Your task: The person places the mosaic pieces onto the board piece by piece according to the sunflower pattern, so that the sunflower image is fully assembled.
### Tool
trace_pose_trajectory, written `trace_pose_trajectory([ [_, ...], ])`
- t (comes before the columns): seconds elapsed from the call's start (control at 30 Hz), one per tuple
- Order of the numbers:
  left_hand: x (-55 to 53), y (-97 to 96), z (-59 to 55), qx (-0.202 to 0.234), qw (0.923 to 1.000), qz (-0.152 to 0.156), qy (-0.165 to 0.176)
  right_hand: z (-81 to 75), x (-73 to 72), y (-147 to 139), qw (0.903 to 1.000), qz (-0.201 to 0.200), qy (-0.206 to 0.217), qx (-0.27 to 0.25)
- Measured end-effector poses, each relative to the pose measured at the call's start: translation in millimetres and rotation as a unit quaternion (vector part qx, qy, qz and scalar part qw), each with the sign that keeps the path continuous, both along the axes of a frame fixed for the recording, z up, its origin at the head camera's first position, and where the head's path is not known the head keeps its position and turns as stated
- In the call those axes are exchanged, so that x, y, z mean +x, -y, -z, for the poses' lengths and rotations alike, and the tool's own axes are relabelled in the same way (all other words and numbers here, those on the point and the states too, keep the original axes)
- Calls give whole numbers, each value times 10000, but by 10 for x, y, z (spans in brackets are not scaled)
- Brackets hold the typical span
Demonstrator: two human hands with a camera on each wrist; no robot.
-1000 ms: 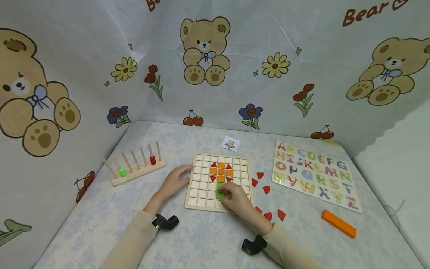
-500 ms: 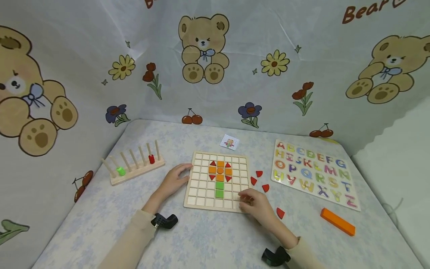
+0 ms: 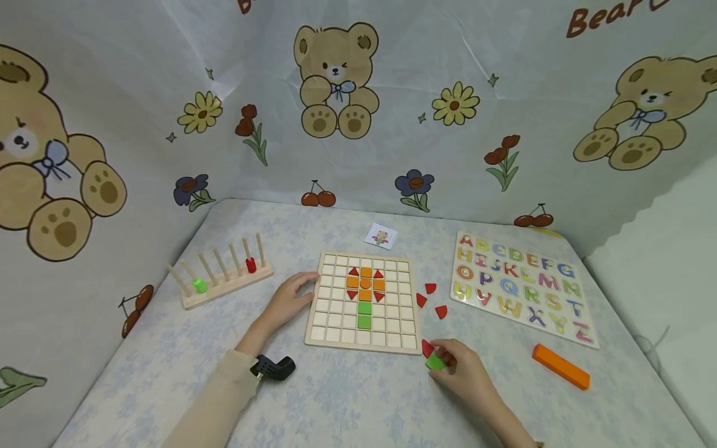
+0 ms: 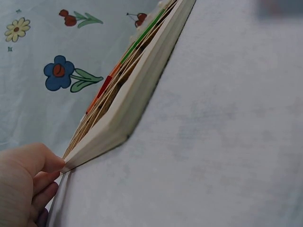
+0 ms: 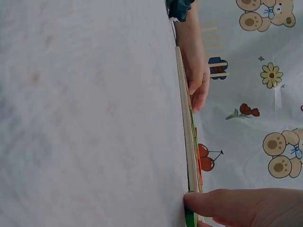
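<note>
One green piece (image 3: pixel 434 363) is pinched in the grip of the right hand (image 3: pixel 469 376), just off the near right corner of the wooden grid board (image 3: pixel 393 324), with a red piece (image 3: pixel 427 347) right beside it. An orange block (image 3: pixel 561 367) lies farther right on the pale surface (image 3: pixel 358 398). The left hand (image 3: pixel 285 298) touches the board's left edge, its grip loosely spread. On the grid, two green squares (image 3: pixel 365 322) run up to a cross of orange pieces (image 3: pixel 366 272) with red triangles (image 3: pixel 379 297) around it. Three more red pieces (image 3: pixel 441 312) lie beside the board's right edge. Beyond, a peg rack (image 3: pixel 226 286) stands left, a letter board (image 3: pixel 518 318) lies right, and a picture card (image 3: pixel 381 236) lies farthest, before a bear-printed backdrop (image 3: pixel 403 62).
</note>
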State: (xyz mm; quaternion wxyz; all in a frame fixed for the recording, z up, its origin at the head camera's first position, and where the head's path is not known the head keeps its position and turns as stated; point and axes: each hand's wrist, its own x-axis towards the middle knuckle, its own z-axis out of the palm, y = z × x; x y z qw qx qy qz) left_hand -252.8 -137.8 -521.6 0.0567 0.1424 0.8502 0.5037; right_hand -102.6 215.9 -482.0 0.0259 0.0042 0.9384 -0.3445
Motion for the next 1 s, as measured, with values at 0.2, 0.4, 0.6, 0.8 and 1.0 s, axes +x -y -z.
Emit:
trace_pose_trajectory([
  [0.2,4,12,2,33,10000,3,10,-20,-45,65,9995,34,-320,-50],
  [0.4,5,22,-2,72,10000,22,-12,10,-280,251,9899,-627,-1177,-483],
  [0.6,20,18,-10,52,10000,49,37,109,-491,569,9756,-1695,-1096,-860],
  [0.8,21,17,1,40,10000,80,-19,144,-575,846,9606,-2264,-1200,-1073],
  [1.0,16,18,-3,-2,10000,74,-33,166,-571,903,9593,-2320,-1410,-783],
])
